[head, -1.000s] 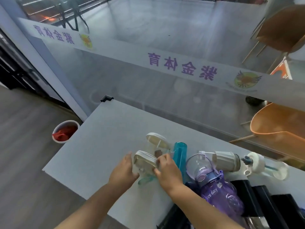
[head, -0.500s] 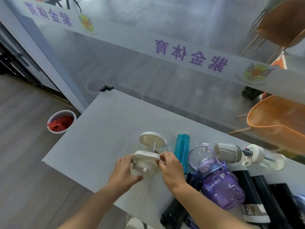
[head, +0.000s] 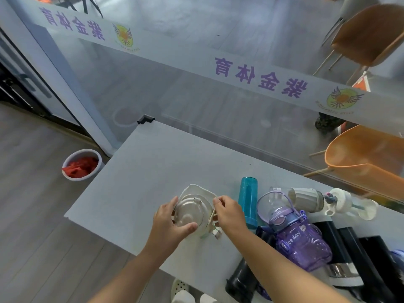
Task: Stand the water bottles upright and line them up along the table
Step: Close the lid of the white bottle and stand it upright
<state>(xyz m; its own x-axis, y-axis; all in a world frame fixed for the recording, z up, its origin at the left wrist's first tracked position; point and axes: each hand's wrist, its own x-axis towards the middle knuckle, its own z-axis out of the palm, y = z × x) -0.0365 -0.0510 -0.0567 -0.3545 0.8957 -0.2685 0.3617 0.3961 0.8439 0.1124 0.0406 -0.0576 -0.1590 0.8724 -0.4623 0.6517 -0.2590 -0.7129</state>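
Head view, looking down on a grey bench (head: pixel 140 176) set against a glass partition. Both hands work on one white-lidded bottle (head: pixel 192 212) near the front left part of the bench; seen from nearly straight above, so it appears to stand upright, its round lid facing the camera. Left hand (head: pixel 169 224) wraps the bottle's left side, thumb laid across the near edge of the lid, fingers curled round the far left. Right hand (head: pixel 229 212) sits at the bottle's right edge, fingertips pinched together on a thin white strap or flap there; what exactly it pinches is hard to tell. Hands are apart from each other, the bottle between them, both touching it. Just right of the right hand a teal bottle (head: pixel 248 201) lies on its side, long axis running away from the camera. Beside it a purple bottle (head: pixel 299 239) with a loop handle lies flat, lettering visible on its body. Behind the purple one, a clear bottle with grey cap (head: pixel 303 199) and a clear bottle with white cap (head: pixel 349 205) also lie down, pointing right. Several black flasks (head: pixel 349 256) lie crowded at the bench's right front, one dark one (head: pixel 240 283) overhanging the near edge. On the floor left of the bench stands a white bin (head: pixel 82 164) with red contents. An orange chair (head: pixel 367 158) shows beyond the glass.
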